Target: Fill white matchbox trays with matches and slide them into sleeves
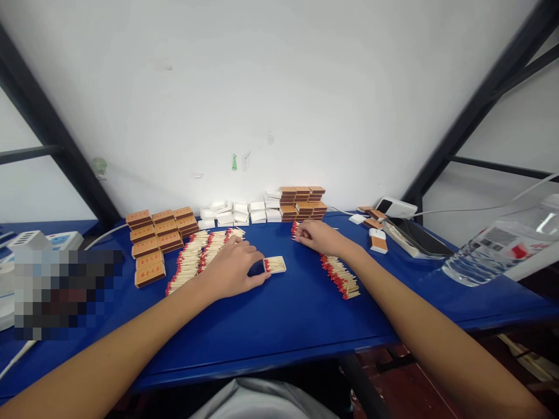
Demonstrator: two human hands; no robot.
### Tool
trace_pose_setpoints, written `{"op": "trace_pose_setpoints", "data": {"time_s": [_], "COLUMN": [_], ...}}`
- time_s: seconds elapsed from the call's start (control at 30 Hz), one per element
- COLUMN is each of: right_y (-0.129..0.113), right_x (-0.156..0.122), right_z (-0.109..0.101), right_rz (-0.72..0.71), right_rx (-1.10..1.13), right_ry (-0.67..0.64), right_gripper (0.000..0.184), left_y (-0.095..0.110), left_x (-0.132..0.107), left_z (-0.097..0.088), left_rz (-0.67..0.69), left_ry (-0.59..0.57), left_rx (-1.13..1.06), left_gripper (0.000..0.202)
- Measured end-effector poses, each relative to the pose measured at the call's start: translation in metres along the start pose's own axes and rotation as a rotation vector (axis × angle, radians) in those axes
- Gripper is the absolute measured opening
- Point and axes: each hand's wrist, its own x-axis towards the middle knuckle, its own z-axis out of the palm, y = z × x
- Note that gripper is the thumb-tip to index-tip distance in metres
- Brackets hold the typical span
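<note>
A white matchbox tray (275, 265) with red-tipped matches in it lies on the blue table. My left hand (233, 266) rests beside it, thumb and fingers apart, with the thumb tip close to the tray's left end. The fingers of that hand reach over rows of loose matches (188, 263) and partly cover them. On the other side my right hand (321, 235) has its fingers closed at the far end of a second row of matches (339, 276). Red match heads (295, 228) show at its fingertips.
Brown matchboxes (151, 267) are stacked at left, and more matchboxes (303, 203) stand against the wall. White trays (240, 213) are piled between them. To the right are a phone (419, 237), a white device (396, 207) and a water bottle (493, 250). A power strip (65, 240) sits far left.
</note>
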Motion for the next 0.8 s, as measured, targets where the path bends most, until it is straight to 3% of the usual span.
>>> {"op": "trace_pose_setpoints", "data": {"time_s": [0.43,0.63,0.8], "right_y": [-0.001,-0.001,-0.016], "right_x": [0.0,0.001,-0.006], "right_z": [-0.004,-0.004,-0.008], "right_rz": [0.026,0.047,-0.026], "right_rx": [-0.028,-0.045,0.052], "right_ry": [0.006,-0.05,-0.014], "right_gripper": [0.009,0.014,0.014], "left_y": [0.003,0.004,0.002], "left_x": [0.001,0.0,0.0], "left_z": [-0.004,-0.004,-0.001], "left_rz": [-0.024,-0.024,-0.026], "left_ry": [-0.022,-0.031,-0.004], "left_rx": [-0.003,-0.002,0.02], "left_gripper": [0.031,0.031,0.031]}}
